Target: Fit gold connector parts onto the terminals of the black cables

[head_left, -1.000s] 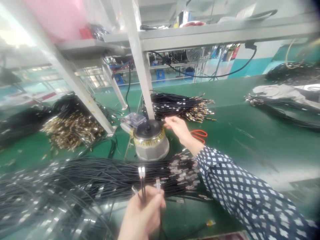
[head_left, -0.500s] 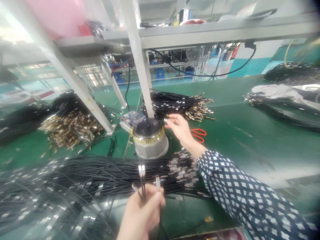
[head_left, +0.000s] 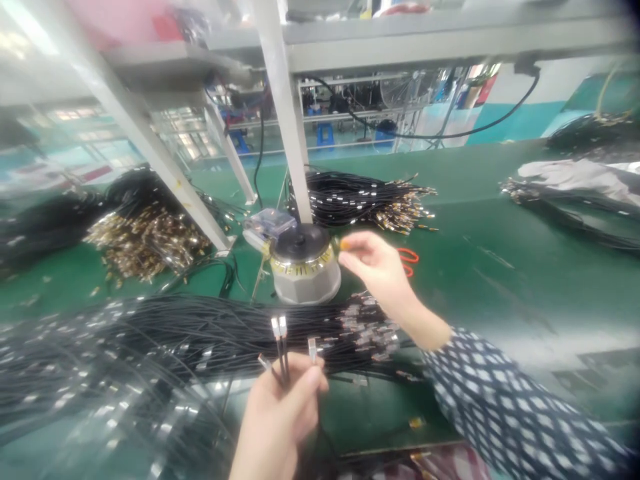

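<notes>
"Above the tabletop (head_left: 480,200), how many?"

"Left hand (head_left: 290,400): fingers gripping four plug-tipped cables (head_left: 285,357). Right hand (head_left: 377,270): fingertips pinching one orange piece (head_left: 345,245), blurred, beside one round dispenser (head_left: 307,283)."

"Changes?"

"Right hand now covers more of the red loops (head_left: 411,255) than earlier; cable lengths hidden below the left hand."

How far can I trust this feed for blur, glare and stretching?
Head view: left hand and its cable ends fairly clear; small piece in the right hand too soft to identify; lower-left cables and patterned sleeve smeared, outer edges stretched; pale glare on the green table; top-left corner washed out.
</notes>
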### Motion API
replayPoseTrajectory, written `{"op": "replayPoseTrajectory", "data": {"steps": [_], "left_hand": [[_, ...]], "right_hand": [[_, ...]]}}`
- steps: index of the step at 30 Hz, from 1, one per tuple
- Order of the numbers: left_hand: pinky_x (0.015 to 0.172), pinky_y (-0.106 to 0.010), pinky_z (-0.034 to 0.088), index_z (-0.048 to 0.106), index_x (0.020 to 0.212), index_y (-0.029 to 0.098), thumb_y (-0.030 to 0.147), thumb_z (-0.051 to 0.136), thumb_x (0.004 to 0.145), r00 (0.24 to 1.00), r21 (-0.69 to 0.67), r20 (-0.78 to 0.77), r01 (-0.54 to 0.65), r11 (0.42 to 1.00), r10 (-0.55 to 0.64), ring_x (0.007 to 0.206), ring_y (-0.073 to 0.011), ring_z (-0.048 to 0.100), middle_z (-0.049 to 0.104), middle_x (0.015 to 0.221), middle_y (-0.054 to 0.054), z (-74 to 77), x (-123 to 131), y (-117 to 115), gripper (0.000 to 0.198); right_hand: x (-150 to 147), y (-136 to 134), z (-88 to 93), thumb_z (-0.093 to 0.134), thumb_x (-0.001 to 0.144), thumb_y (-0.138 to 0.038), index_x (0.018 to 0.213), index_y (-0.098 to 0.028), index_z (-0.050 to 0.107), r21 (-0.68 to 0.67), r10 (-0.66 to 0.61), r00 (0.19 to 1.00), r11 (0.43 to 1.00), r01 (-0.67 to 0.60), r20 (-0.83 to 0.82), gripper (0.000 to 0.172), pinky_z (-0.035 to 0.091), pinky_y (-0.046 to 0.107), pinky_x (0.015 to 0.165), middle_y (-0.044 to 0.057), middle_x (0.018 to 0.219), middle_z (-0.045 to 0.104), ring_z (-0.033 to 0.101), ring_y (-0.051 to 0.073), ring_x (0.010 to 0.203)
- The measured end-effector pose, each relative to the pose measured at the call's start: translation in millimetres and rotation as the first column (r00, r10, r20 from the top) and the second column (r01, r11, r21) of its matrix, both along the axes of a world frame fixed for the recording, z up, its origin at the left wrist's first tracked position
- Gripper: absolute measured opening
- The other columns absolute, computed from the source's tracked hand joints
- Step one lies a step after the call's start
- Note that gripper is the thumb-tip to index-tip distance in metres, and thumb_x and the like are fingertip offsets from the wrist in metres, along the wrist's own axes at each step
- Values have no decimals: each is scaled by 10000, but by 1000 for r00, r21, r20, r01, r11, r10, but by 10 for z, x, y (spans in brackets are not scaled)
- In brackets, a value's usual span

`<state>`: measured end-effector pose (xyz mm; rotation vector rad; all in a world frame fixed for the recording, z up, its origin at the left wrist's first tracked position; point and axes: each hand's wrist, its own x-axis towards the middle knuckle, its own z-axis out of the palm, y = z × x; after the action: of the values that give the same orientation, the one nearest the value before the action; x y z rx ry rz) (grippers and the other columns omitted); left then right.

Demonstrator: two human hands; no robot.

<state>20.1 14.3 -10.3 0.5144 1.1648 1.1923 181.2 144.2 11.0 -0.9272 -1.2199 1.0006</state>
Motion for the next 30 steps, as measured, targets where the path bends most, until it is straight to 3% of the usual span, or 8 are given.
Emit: {"op": "replayPoseTrajectory", "data": {"steps": [1,3,6,9,15,30], "left_hand": [[392,-147,144,675,736,120,339,887,599,1000,-6,-6,0,1000,0,350,26,269,646,567,-22,15,-3,-6,335],[389,-151,160,668,731,115,337,887,595,1000,-19,-20,10,1000,-11,351,19,287,649,563,-26,42,-3,-14,340],[388,-153,180,668,740,111,324,881,599,999,-12,-46,-3,1000,3,353,12,300,651,560,-29,69,11,-23,333],[389,-152,203,661,746,114,299,874,602,998,-9,-60,-22,1000,21,357,2,321,641,546,-22,79,28,-36,316],[384,-148,222,652,769,125,252,850,625,997,11,-74,-34,999,35,361,-3,340,646,556,-18,105,46,-57,276],[368,-151,245,647,735,118,244,831,653,997,48,-75,3,999,0,347,-5,360,649,568,-20,115,64,-71,237]], "right_hand": [[22,-151,-32,731,749,-235,858,-198,659,-91,112,993,989,-116,-44,136,506,290,792,24,908,677,630,153,818],[53,-444,-106,747,753,-284,800,-191,681,-282,266,956,914,-291,-127,123,490,259,737,17,869,677,609,134,774],[36,-777,-198,780,724,-280,731,-199,689,-379,308,922,845,-378,-232,122,475,245,749,6,893,664,594,125,795],[-42,-930,-247,789,711,-271,675,-200,692,-368,297,925,854,-368,-237,126,457,268,828,13,931,644,592,143,866],[-136,-975,-275,785,696,-258,670,-210,704,-344,278,939,878,-333,-202,98,447,337,891,42,955,635,581,205,983],[-187,-994,-292,772,712,-250,677,-203,685,-305,251,962,913,-272,-107,105,438,360,923,42,974,635,598,214,994]]}}
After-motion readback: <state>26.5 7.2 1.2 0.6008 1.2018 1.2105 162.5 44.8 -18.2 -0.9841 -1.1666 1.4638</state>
